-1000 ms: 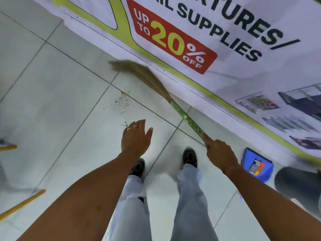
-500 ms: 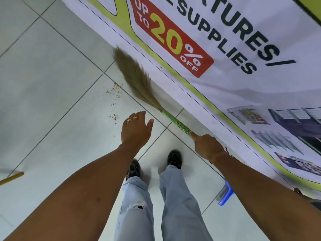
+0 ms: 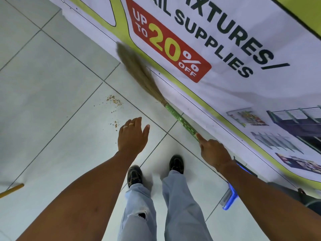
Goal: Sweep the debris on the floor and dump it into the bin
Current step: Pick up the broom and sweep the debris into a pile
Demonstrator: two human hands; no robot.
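My right hand [image 3: 212,153] grips the green-wrapped handle of a grass broom [image 3: 139,73], index finger stretched along it. The bristles point up-left and lie along the foot of the banner, blurred. A small scatter of brown debris [image 3: 113,100] lies on the white tiles left of the broom, with a few crumbs nearer my left hand [image 3: 132,136]. That hand hovers palm down over the floor, fingers apart, holding nothing. A blue dustpan [image 3: 230,199] shows partly under my right forearm.
A large printed banner [image 3: 225,49] covers the wall along the right. My two feet [image 3: 176,164] stand on the tiles below my hands. A yellow stick end [image 3: 12,189] pokes in at the left edge. A dark round object [image 3: 311,202] sits at the right edge.
The broom head has swung from the open floor near the debris over to the right, against the banner's foot. My left hand has stayed hovering in place.
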